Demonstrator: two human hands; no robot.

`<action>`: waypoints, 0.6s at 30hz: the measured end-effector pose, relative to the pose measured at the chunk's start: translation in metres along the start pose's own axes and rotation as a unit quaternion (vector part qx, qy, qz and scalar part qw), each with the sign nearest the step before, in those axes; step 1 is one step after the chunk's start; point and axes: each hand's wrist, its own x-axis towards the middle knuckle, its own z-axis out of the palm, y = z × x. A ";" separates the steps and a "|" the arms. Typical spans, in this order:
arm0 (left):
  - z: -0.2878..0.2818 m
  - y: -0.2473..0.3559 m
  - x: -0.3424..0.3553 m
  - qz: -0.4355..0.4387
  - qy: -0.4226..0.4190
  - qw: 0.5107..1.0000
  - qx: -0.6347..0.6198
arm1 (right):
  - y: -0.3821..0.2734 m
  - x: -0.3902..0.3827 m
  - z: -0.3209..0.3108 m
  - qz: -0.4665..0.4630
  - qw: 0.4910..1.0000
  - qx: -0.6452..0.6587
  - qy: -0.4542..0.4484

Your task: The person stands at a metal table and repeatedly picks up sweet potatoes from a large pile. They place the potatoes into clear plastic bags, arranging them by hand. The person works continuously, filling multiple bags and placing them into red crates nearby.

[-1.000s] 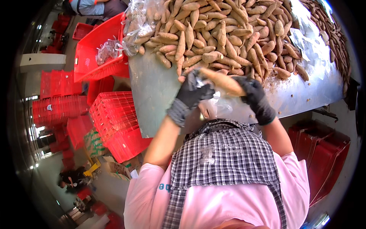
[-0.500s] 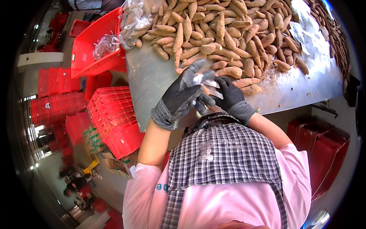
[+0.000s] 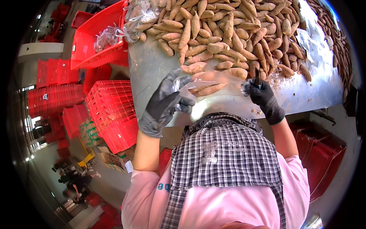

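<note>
My gloved left hand (image 3: 164, 103) pinches one side of a clear plastic bag (image 3: 223, 82), and my gloved right hand (image 3: 258, 95) grips its other end, where the plastic is bunched. The bag is stretched across the front of the steel table (image 3: 146, 72). A long tan sweet potato (image 3: 207, 89) shows through or beside the plastic; I cannot tell whether it is inside. A big pile of sweet potatoes (image 3: 228, 34) lies just beyond my hands.
Filled clear bags (image 3: 139, 15) sit at the pile's left, beside a red crate (image 3: 82, 49) holding bagged produce. Stacked red crates (image 3: 108, 108) stand left of the table, red bins (image 3: 320, 160) at lower right. Empty bags (image 3: 310, 45) lie at right. People (image 3: 76, 183) work at far lower left.
The potato earlier held between my hands is no longer raised in them. My hands have moved apart, right hand to the right and left hand slightly left, drawing the clear bag out between them.
</note>
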 end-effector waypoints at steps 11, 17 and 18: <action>-0.014 0.000 -0.005 -0.001 -0.031 0.999 -0.038 | -0.036 -0.020 0.012 0.043 0.997 0.049 -0.047; -0.021 -0.031 0.014 -0.073 -0.044 0.995 -0.049 | -0.038 -0.017 -0.006 0.114 0.970 -0.196 -0.084; -0.016 -0.033 0.014 -0.087 -0.066 0.992 -0.064 | -0.033 -0.008 -0.012 0.075 0.982 -0.172 -0.034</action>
